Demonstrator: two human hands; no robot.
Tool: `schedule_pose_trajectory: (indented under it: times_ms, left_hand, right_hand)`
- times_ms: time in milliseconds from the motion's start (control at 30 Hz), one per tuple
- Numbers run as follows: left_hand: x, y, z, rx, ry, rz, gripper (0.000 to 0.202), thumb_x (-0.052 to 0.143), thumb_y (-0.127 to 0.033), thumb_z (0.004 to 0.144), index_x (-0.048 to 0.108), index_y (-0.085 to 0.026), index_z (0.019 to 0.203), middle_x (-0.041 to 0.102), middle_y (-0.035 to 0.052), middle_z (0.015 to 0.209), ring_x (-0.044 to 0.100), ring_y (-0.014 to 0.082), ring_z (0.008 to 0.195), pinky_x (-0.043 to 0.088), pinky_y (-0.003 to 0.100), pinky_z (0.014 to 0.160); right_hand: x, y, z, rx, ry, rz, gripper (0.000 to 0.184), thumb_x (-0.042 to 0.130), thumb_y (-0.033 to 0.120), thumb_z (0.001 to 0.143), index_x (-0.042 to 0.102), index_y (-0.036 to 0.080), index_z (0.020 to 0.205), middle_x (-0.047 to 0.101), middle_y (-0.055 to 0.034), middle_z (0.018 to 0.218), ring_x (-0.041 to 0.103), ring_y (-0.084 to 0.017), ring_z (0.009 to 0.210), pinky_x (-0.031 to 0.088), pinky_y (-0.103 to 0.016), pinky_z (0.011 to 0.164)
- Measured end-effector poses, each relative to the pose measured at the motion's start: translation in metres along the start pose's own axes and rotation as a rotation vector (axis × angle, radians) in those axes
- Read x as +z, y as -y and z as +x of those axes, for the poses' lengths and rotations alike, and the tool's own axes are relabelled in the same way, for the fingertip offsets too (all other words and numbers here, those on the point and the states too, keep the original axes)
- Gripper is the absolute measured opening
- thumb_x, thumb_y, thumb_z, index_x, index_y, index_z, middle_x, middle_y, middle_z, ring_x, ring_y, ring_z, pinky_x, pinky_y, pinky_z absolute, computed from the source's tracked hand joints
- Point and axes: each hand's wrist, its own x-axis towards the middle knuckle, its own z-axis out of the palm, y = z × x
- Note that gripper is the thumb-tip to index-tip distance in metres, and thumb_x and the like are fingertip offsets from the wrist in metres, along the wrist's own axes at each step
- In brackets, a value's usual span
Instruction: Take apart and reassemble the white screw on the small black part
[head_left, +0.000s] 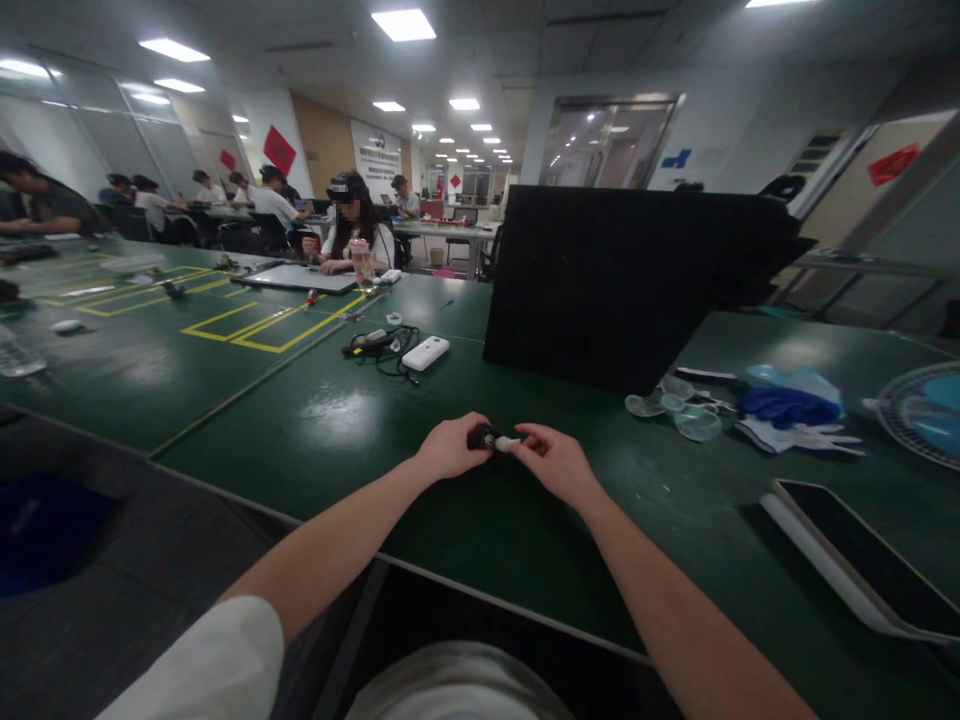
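Note:
Over the near part of the green table, my left hand point(454, 447) is closed on a small dark object point(480, 437); its kind is too small to make out. My right hand point(555, 462) pinches a short whitish piece point(508, 443) between thumb and fingers. The whitish piece points left and meets the dark object, or lies right up against it; I cannot tell if the two are joined. Fingers cover part of both.
A black panel point(600, 290) stands behind my hands. To the right are clear plastic cups point(697, 420), blue and white gloves point(791, 408), a phone point(862, 550) and a fan guard point(922, 410). A white device point(426, 353) with cables lies ahead left. A person point(360, 235) sits across the table.

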Motion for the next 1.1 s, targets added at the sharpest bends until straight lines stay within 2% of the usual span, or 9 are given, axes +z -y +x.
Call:
schedule_pose_trajectory:
  times_ms: [67, 167, 300, 400, 467, 633, 767, 933, 1100]
  left_hand:
    - [-0.01, 0.014, 0.001, -0.047, -0.03, 0.005, 0.046, 0.073, -0.034, 0.075, 0.06, -0.028, 0.119, 0.072, -0.0007, 0.1, 0.067, 0.0183, 0.089, 0.051, 0.027, 0.081]
    - [-0.036, 0.044, -0.001, -0.134, -0.097, 0.041, 0.045, 0.07, -0.032, 0.078, 0.057, -0.024, 0.121, 0.071, 0.0011, 0.103, 0.066, 0.0176, 0.09, 0.05, 0.027, 0.083]
    - [-0.077, 0.092, -0.011, -0.221, -0.205, 0.113, 0.046, 0.065, -0.027, 0.081, 0.051, -0.017, 0.124, 0.063, 0.0104, 0.123, 0.061, 0.0219, 0.107, 0.049, 0.032, 0.091]
    - [-0.103, 0.122, -0.022, -0.35, -0.33, 0.288, 0.056, 0.065, -0.028, 0.079, 0.045, -0.018, 0.131, 0.061, 0.0107, 0.125, 0.061, 0.0232, 0.106, 0.049, 0.034, 0.09]
    - [-0.116, 0.135, -0.029, -0.296, -0.351, 0.438, 0.056, 0.065, -0.027, 0.078, 0.046, -0.021, 0.131, 0.058, 0.0111, 0.129, 0.061, 0.0255, 0.108, 0.048, 0.036, 0.091]
    - [-0.13, 0.137, -0.039, 0.0, -0.263, 0.777, 0.045, 0.06, -0.021, 0.078, 0.057, -0.027, 0.123, 0.054, 0.0105, 0.134, 0.053, 0.0326, 0.12, 0.037, 0.047, 0.101]
    - [-0.129, 0.129, -0.04, 0.039, -0.22, 0.861, 0.045, 0.055, -0.016, 0.08, 0.059, -0.028, 0.123, 0.053, 0.0103, 0.136, 0.051, 0.033, 0.121, 0.034, 0.049, 0.103]
    - [-0.129, 0.137, -0.041, -0.139, -0.37, 0.784, 0.044, 0.055, -0.018, 0.081, 0.058, -0.027, 0.124, 0.049, 0.0111, 0.139, 0.051, 0.0327, 0.122, 0.037, 0.048, 0.102]
    - [-0.132, 0.155, -0.02, -0.478, -0.665, 0.361, 0.048, 0.061, -0.032, 0.082, 0.049, -0.019, 0.126, 0.057, 0.0135, 0.126, 0.057, 0.0277, 0.115, 0.047, 0.041, 0.095]
  right_hand:
    - [-0.005, -0.008, 0.004, 0.058, -0.083, 0.071, 0.047, 0.058, 0.055, 0.086, 0.066, 0.021, 0.118, 0.071, -0.0051, 0.087, 0.064, -0.019, 0.074, 0.05, -0.031, 0.064]
    - [-0.013, -0.026, 0.009, 0.146, -0.183, 0.173, 0.054, 0.042, 0.064, 0.091, 0.067, 0.02, 0.112, 0.071, -0.0076, 0.087, 0.064, -0.019, 0.072, 0.049, -0.03, 0.059]
    - [-0.022, -0.051, 0.016, 0.262, -0.25, 0.182, 0.064, 0.035, 0.071, 0.09, 0.068, 0.018, 0.106, 0.071, -0.0088, 0.084, 0.064, -0.02, 0.069, 0.048, -0.03, 0.057]
    - [-0.027, -0.066, 0.021, 0.343, -0.275, 0.118, 0.066, 0.035, 0.074, 0.088, 0.069, 0.018, 0.099, 0.071, -0.009, 0.082, 0.063, -0.019, 0.066, 0.048, -0.03, 0.056]
    - [-0.03, -0.073, 0.023, 0.388, -0.319, 0.071, 0.067, 0.035, 0.075, 0.087, 0.069, 0.018, 0.094, 0.072, -0.0088, 0.081, 0.064, -0.019, 0.064, 0.047, -0.029, 0.056]
    - [-0.033, -0.081, 0.025, 0.398, -0.327, 0.046, 0.068, 0.033, 0.076, 0.086, 0.069, 0.018, 0.093, 0.072, -0.0093, 0.081, 0.065, -0.02, 0.066, 0.047, -0.03, 0.057]
    - [-0.032, -0.082, 0.026, 0.419, -0.288, 0.035, 0.069, 0.034, 0.077, 0.086, 0.07, 0.019, 0.092, 0.072, -0.0092, 0.081, 0.064, -0.02, 0.065, 0.047, -0.031, 0.056]
    - [-0.033, -0.087, 0.026, 0.438, -0.323, 0.14, 0.068, 0.038, 0.078, 0.084, 0.07, 0.019, 0.092, 0.072, -0.0094, 0.081, 0.065, -0.021, 0.067, 0.048, -0.031, 0.056]
    - [-0.034, -0.094, 0.027, 0.48, -0.47, 0.341, 0.067, 0.041, 0.078, 0.082, 0.069, 0.018, 0.088, 0.071, -0.0104, 0.079, 0.064, -0.019, 0.063, 0.047, -0.029, 0.05]
